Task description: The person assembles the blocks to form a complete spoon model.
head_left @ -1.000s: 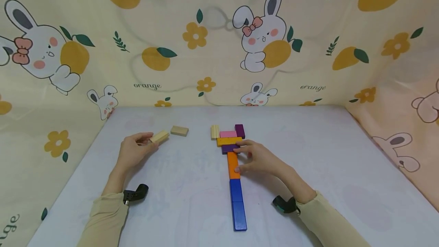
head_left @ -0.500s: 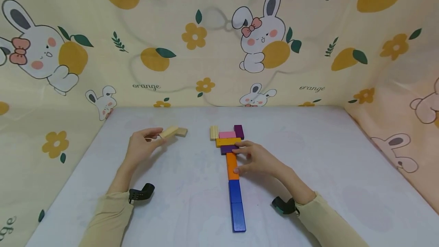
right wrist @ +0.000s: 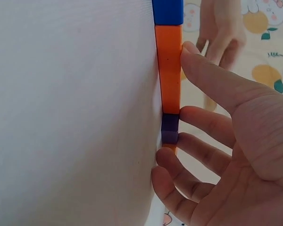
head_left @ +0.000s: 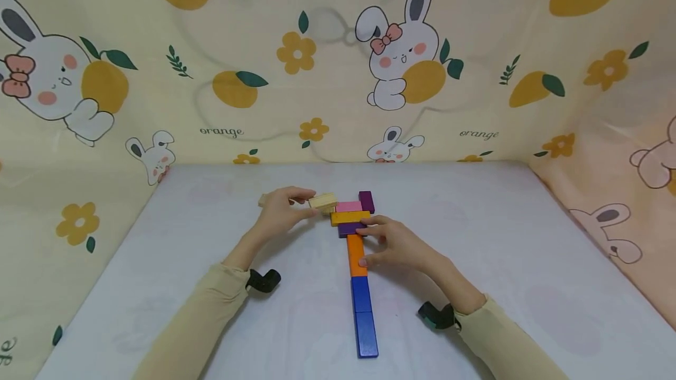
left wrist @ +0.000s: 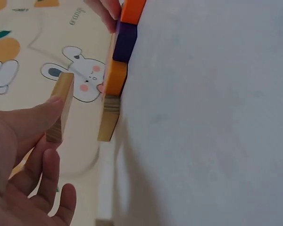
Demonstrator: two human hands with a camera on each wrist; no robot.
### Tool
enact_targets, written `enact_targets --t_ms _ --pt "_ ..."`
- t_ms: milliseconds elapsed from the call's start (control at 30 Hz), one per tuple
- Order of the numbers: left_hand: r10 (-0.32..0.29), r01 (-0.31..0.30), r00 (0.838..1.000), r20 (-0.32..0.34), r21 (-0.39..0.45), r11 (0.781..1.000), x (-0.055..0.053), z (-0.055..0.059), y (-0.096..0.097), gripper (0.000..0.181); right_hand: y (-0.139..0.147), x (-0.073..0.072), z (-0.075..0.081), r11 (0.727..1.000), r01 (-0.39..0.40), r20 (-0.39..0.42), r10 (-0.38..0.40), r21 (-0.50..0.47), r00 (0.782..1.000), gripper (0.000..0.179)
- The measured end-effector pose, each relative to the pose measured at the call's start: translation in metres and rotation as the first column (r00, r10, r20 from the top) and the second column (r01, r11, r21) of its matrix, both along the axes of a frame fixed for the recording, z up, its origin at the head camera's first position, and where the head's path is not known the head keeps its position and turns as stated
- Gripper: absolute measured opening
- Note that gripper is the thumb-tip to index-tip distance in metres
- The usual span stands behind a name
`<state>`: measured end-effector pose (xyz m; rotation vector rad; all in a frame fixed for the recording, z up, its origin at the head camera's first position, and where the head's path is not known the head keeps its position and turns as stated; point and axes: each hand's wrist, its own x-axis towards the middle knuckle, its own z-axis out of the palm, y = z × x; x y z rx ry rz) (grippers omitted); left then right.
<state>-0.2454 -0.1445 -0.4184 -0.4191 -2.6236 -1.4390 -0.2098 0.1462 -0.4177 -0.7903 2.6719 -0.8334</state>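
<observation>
My left hand [head_left: 277, 213] pinches a plain wooden block [head_left: 323, 201] between thumb and fingers at the far left end of the block figure. In the left wrist view, the held block [left wrist: 61, 103] is apart from another wooden block [left wrist: 108, 122] in the figure. With thumb on the orange block [head_left: 356, 255] and fingertips at the purple block [head_left: 348, 229], my right hand [head_left: 401, 245] rests loosely against the figure. Beyond the purple block lie a yellow block [head_left: 351, 217], a pink block [head_left: 349, 206] and a dark purple block [head_left: 366, 202].
Two blue blocks [head_left: 361, 294] continue the line toward me from the orange one. Behind the left hand, a loose wooden block [head_left: 262, 199] is mostly hidden. The white tabletop [head_left: 465, 204] meets a patterned cloth backdrop [head_left: 327, 75].
My left hand has carried the wooden block rightward, from beside the loose block to above the left end of the figure. My right hand stays in place.
</observation>
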Motion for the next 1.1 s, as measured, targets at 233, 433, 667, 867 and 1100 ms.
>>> enact_targets --t_ms 233,433,667,867,1100 --pt "0.025 -0.024 0.999 0.044 -0.021 1.000 -0.028 -0.005 0.026 0.042 0.000 0.001 0.004 1.000 0.008 0.012 -0.008 0.003 1.000 0.066" --pt "0.036 -0.032 0.997 0.065 -0.054 0.998 -0.043 -0.010 0.040 0.040 0.002 0.000 0.002 1.000 -0.008 0.014 0.008 -0.008 1.000 0.065" --pt "0.024 -0.015 0.997 0.069 -0.129 0.992 -0.050 -0.009 0.048 0.038 -0.001 -0.001 0.002 1.000 -0.007 0.005 0.007 0.002 1.000 0.065" --pt "0.010 0.005 0.995 0.098 -0.151 0.988 -0.051 -0.005 0.050 0.038 -0.002 0.001 0.003 1.000 0.000 0.005 0.000 0.006 1.000 0.065" --pt "-0.031 0.050 0.994 0.109 -0.173 0.984 -0.053 -0.005 0.051 0.037 -0.001 0.001 0.002 1.000 0.002 0.014 -0.002 0.002 1.000 0.065"
